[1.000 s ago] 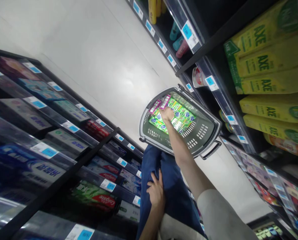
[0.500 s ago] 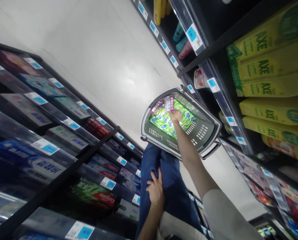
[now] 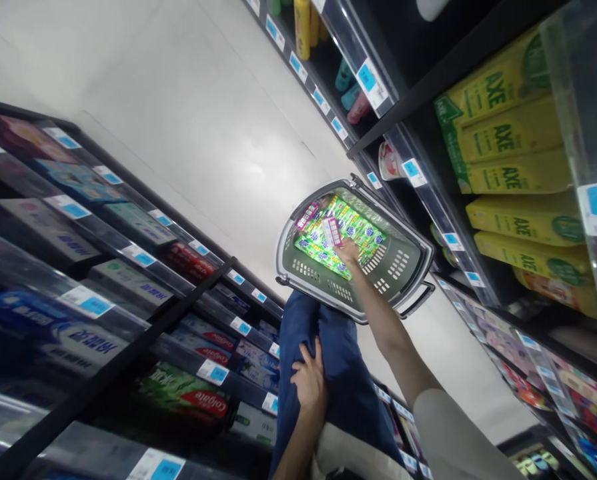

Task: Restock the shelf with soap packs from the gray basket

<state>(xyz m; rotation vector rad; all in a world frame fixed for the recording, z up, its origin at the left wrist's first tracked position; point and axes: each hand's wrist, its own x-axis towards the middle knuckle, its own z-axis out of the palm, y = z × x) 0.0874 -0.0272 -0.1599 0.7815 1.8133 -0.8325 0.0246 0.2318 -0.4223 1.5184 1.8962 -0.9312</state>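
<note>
A grey shopping basket point(image 3: 412, 241) stands on the floor by my knees. Green packs with blue round logos point(image 3: 318, 250) lie along its bottom. My right hand point(image 3: 348, 252) reaches into the basket and grips a small pink-and-white pack point(image 3: 332, 231) above the green packs. Another pink-and-white pack point(image 3: 307, 217) lies at the basket's far left end. My left hand point(image 3: 309, 379) rests on my thigh in blue trousers point(image 3: 341, 360), fingers spread and holding nothing.
Shelves of boxed toothpaste point(image 3: 205, 403) with blue-and-white price tags run along the left. Yellow AXE bottles point(image 3: 523, 177) fill a shelf at the right. The pale floor point(image 3: 218, 153) stretches between the two rows. The basket's handle point(image 3: 418, 300) sticks out near the right shelf.
My right hand has drawn the pink-and-white pack slightly down and left, and the pack has tilted. The view has shifted a little. My left hand stays on my thigh.
</note>
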